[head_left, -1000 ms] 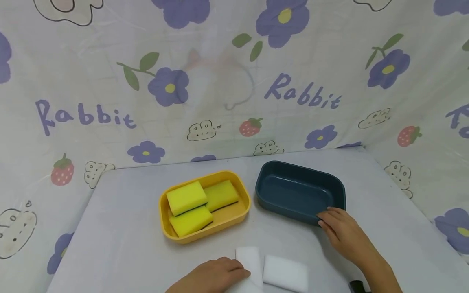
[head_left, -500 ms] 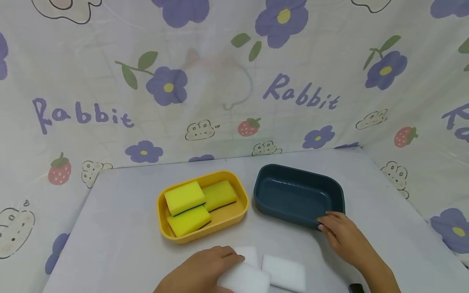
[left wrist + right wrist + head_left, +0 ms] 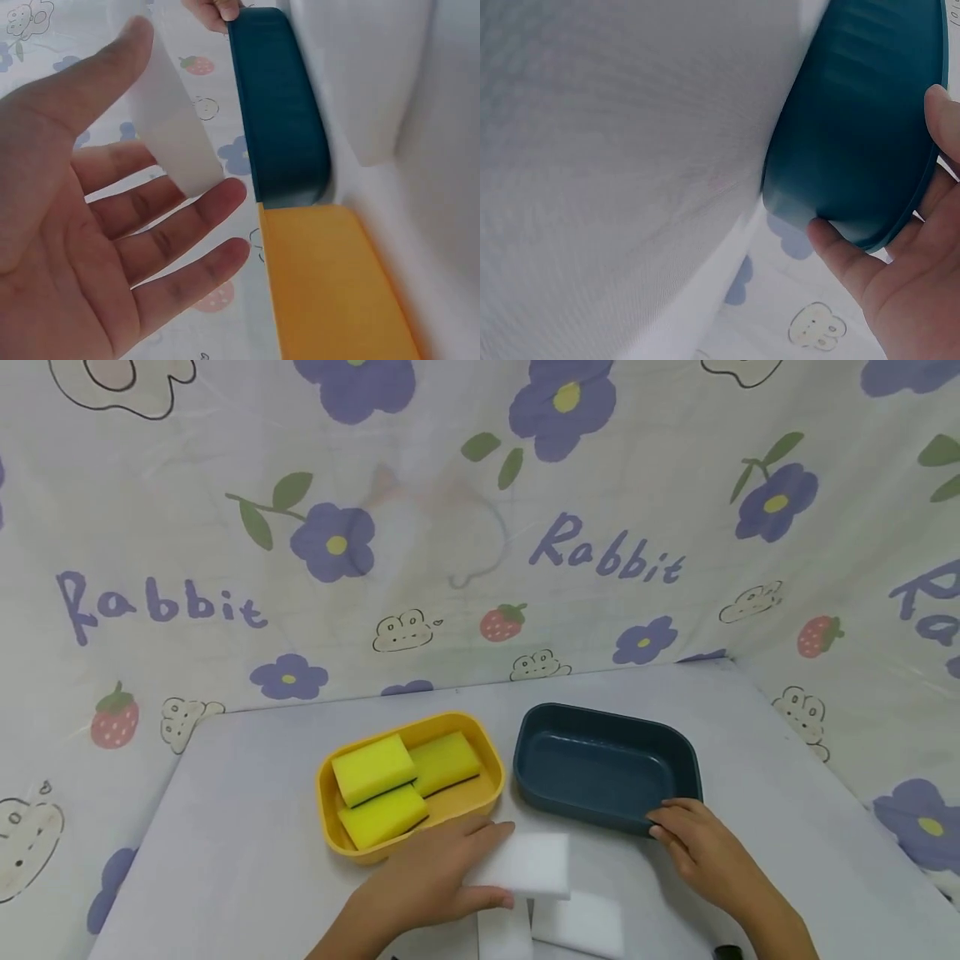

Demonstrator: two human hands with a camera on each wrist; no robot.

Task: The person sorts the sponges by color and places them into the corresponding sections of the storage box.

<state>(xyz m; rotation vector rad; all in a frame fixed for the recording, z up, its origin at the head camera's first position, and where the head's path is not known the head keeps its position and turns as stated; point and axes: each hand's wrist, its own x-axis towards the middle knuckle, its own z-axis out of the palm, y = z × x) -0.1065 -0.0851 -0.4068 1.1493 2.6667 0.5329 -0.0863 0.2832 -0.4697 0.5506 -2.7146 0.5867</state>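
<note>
My left hand (image 3: 427, 881) pinches a white sponge block (image 3: 536, 864) between thumb and fingers, raised over the table in front of the two containers. The left wrist view shows the same block (image 3: 176, 127) between the thumb and the spread fingers. My right hand (image 3: 705, 856) grips the near right corner of a dark teal rectangular container (image 3: 600, 768), which has nothing in it. In the right wrist view, the thumb is at the rim and a fingertip presses the outer wall. Under the held block lie two more white sponge blocks, one (image 3: 504, 935) partly covered and one (image 3: 581, 927) to its right.
A yellow container (image 3: 461, 797) stands left of the teal one, holding three yellow sponges (image 3: 375, 768) with dark undersides. At the bottom edge, near the right forearm, sits a small black object (image 3: 727, 952). A patterned curtain (image 3: 450, 527) rises behind the white table (image 3: 247, 827).
My left hand has picked up a white sponge block from the table and brought it up and forward, towards the containers. The right hand stays on the teal container's corner.
</note>
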